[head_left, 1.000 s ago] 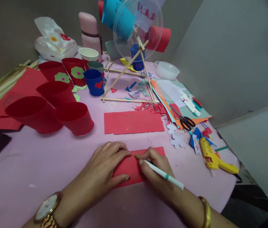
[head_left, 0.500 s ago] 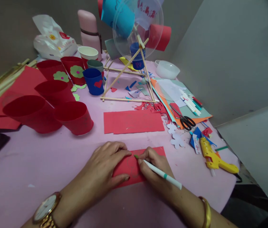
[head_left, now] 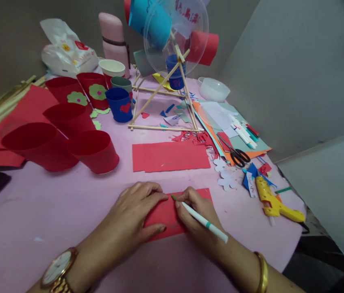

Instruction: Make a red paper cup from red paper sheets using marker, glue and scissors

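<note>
Red paper strip [head_left: 172,213] at near table edge: pinned flat under left hand [head_left: 135,217], fingers spread; right hand [head_left: 198,215] closed around green-tipped marker [head_left: 202,221], tip on strip, barely shifted leftward since earlier, stroke mid-course; larger red sheet [head_left: 171,156] just beyond; glue gun [head_left: 271,201] right; bare pink tablecloth [head_left: 53,203] left.

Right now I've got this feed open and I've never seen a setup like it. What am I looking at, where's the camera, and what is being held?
No machine here: two bare hands seen from a camera on the person's head, looking down.

The left hand lies flat on a red paper strip on the pink table. The right hand holds a white pen in a closed grip, tip on that strip.

Farther back lie a second red strip, red paper cups, scissors, a yellow glue gun and a stick-framed wheel carrying cups.
</note>
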`<state>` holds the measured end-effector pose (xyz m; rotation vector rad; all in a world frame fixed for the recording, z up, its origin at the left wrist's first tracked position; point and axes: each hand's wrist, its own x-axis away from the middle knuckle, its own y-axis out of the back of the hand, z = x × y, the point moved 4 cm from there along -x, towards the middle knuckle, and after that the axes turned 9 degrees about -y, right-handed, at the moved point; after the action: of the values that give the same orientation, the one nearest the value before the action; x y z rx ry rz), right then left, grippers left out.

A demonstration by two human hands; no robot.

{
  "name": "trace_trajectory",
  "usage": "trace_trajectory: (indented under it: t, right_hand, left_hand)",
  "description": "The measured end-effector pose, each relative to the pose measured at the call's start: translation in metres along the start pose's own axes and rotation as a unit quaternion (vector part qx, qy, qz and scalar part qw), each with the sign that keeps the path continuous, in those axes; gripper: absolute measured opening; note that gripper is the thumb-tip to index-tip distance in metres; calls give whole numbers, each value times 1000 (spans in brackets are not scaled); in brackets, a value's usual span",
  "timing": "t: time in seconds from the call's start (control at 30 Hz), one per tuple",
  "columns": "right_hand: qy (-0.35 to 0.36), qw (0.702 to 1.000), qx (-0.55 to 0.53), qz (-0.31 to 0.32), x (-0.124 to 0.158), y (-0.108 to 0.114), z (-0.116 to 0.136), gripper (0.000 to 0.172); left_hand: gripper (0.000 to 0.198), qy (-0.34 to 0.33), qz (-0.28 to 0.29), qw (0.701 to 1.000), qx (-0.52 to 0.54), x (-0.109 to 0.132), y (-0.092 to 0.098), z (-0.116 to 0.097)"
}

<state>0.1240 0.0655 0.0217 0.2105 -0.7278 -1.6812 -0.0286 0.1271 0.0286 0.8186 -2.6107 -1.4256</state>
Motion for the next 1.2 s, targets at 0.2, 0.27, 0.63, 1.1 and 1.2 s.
trace_trajectory:
  t: [0.2,0.27,0.63,1.1,1.2]
  right_hand:
    - [-5,1000,-4,-2,-1,-1,-2,6]
    - [-4,1000,-4,-4,-1,-1,-2,6]
    - [4,1000,-16,-4,0,1,0,6]
    - [-47,955,-274,-103,-2,13,-11,11]
    - [-48,947,-291,-127,-1,18,-12,11]
  left_hand:
    - [43,-1,3,1000,-5,-1,0,1]
    - [44,-4,0,1000,-6,-1,0,1]
    - [45,-1,1,1000,-12,0,-1,0]
    - [44,4,-2,1000,-11,0,0,0]
    - [41,9,0,1000,-14,0,1,-1]
